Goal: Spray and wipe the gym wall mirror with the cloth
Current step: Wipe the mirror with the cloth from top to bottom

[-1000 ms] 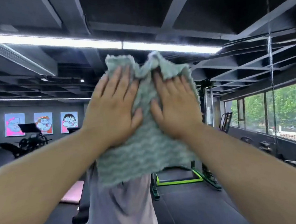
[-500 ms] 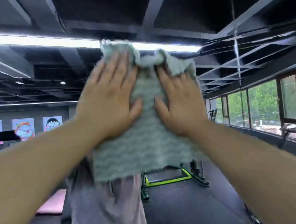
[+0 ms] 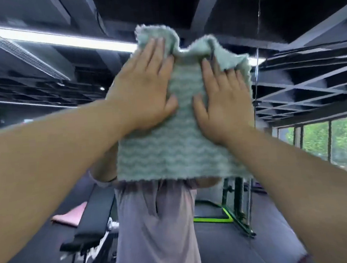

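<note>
A person is pressing a pale green cloth (image 3: 176, 151) flat against the gym wall mirror (image 3: 306, 40), high up on the glass. The cloth has a wavy ribbed weave and is lying spread out. Its top edge is bunching into ruffles above the fingertips, while its lower edge is hanging fairly straight and covering the reflected head.

The left hand (image 3: 143, 92) is lying palm-down on the cloth's upper left part. Its fingers (image 3: 154, 50) are pointing up, straight and close together, with the thumb angling toward the middle. The right hand (image 3: 222, 107) is lying flat on the upper right part, its fingers (image 3: 209, 73) straight and slightly apart. Both hands are pushing the fabric onto the glass with open palms. The two thumbs are sitting near each other, with a strip of cloth showing between them. Both bare forearms are reaching up from the lower corners.

In the mirror, the person's pale lilac shirt (image 3: 154, 225) is showing below the cloth. Beside it a black padded workout bench (image 3: 92, 219) is standing, with a pink mat (image 3: 67, 217) on the dark floor behind it. A rack with a bright green base (image 3: 213, 219) is standing to the right. A long ceiling light strip (image 3: 59, 39) is glowing across the dark ceiling, and windows (image 3: 345, 137) at far right are showing green trees. A vertical seam (image 3: 256, 64) in the mirror is running just right of the cloth.
</note>
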Tool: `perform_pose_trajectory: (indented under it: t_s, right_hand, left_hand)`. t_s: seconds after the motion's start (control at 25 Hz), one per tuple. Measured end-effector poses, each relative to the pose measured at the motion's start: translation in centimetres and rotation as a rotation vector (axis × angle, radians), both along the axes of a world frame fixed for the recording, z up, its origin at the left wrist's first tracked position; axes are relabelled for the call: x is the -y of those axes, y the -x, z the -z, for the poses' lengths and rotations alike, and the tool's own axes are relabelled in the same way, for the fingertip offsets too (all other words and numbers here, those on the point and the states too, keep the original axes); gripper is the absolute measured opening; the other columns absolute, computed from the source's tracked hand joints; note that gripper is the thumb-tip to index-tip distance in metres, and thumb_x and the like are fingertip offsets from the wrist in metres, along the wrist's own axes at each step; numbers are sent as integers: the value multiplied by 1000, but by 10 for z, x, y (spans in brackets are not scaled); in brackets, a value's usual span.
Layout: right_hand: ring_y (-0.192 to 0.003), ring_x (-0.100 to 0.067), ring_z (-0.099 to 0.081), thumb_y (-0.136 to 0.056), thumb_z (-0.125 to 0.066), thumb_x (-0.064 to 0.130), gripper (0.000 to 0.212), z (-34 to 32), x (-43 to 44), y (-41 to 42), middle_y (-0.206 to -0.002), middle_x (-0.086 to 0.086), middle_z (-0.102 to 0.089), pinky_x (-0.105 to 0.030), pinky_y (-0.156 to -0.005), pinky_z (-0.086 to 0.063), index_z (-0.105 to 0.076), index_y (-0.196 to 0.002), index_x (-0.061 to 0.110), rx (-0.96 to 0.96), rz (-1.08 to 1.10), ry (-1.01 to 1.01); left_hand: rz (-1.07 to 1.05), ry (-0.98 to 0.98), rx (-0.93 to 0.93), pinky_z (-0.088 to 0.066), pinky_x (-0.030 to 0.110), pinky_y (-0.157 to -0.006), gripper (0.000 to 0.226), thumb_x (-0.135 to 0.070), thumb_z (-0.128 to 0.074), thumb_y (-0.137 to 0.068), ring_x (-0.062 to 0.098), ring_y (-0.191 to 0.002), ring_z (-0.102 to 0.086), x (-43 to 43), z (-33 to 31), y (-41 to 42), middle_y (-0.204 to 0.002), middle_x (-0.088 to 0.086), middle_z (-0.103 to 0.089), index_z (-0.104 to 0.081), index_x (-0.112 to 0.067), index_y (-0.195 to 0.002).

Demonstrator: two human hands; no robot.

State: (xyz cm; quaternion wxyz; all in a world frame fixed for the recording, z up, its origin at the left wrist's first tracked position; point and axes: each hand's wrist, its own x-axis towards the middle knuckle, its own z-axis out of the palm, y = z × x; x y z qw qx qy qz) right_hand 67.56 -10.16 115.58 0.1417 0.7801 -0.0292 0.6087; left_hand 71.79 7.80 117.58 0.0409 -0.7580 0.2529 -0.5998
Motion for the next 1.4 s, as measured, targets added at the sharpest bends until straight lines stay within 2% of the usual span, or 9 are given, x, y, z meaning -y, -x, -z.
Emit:
perform_pose_trajectory:
  t_s: [0.12, 0.24, 0.4, 0.6, 0.68, 0.84, 0.92, 1.2, 1.4]
  right_hand:
    - [-149, -24, -3, -92, -20, 44, 70, -66, 0, -4, -163, -5, -1, -37, -121, 2, -4, -156, 21, 48, -63, -48]
    - [-149, -21, -4, -94, -20, 39, 65, -7, 2, -5, -163, -5, -4, -35, -121, 2, -9, -156, 19, 86, -111, -79]
    - [-144, -33, -25, -94, -22, 36, 64, 69, 7, 4, -157, -12, -28, -41, -121, -6, -22, -153, 13, -11, -110, -51]
    - [-148, -20, -9, -102, -19, 32, 56, -65, -42, -18, -162, -2, -14, -34, -121, 4, -9, -155, 19, 46, -167, -38]
    - [-149, -16, -1, -102, -18, 33, 56, -73, -61, -28, -163, 0, -4, -34, -121, 5, -6, -155, 19, 99, -186, -92]
    - [-147, -26, -18, -99, -25, 32, 57, 41, -88, -31, -159, -9, -23, -37, -120, -1, -21, -153, 14, 133, -170, -80]
    - [-146, -29, -20, -100, -25, 35, 58, 48, -103, -29, -158, -9, -26, -38, -119, 1, -18, -154, 15, 51, -117, -81]
    - [-149, -19, -4, -101, -18, 35, 58, -84, -188, -69, -163, 1, -4, -35, -121, 4, -4, -156, 21, 125, -110, -92]
    - [-145, -26, -23, -100, -24, 34, 57, 33, -201, -66, -159, -5, -24, -39, -121, -6, -19, -154, 18, 133, -121, -76]
  left_hand:
    - [58, 295, -155, -4, 43, -121, 71, -38, -31, -93, 33, -149, 3, 29, -67, 12, -159, 25, 1, -15, 2, -150]
    - [148, 424, 28, -5, 43, -121, 64, -32, -29, -91, 32, -148, -7, 58, -12, 4, -158, 24, -12, -29, -3, -148]
    - [224, 176, 134, -16, 45, -120, 60, -29, -34, -91, 32, -145, -24, 53, 81, -2, -154, 22, -27, -38, -1, -145]
    - [59, 287, 73, -5, 41, -121, 70, -37, -16, -91, 30, -149, -8, -5, -64, -22, -159, 23, -13, -17, -1, -151]
    - [46, 340, 84, -4, 41, -121, 67, -37, -16, -94, 29, -149, -6, -21, -83, -28, -159, 22, -9, -16, -4, -153]
    - [117, 262, 172, -10, 43, -121, 61, -32, -23, -96, 28, -148, -12, -36, 29, -33, -159, 19, -15, -24, -4, -151]
    - [102, 128, 161, -9, 42, -121, 64, -34, -21, -95, 26, -149, -11, -64, 55, -37, -160, 17, -14, -22, -4, -151]
    - [75, 321, 177, -6, 43, -121, 70, -39, -16, -91, 31, -149, -7, -146, -92, -75, -159, 22, -8, -15, -6, -153]
    - [126, 238, 149, -3, 43, -121, 67, -37, -19, -94, 30, -149, -5, -156, 14, -71, -160, 21, -7, -14, -6, -153]
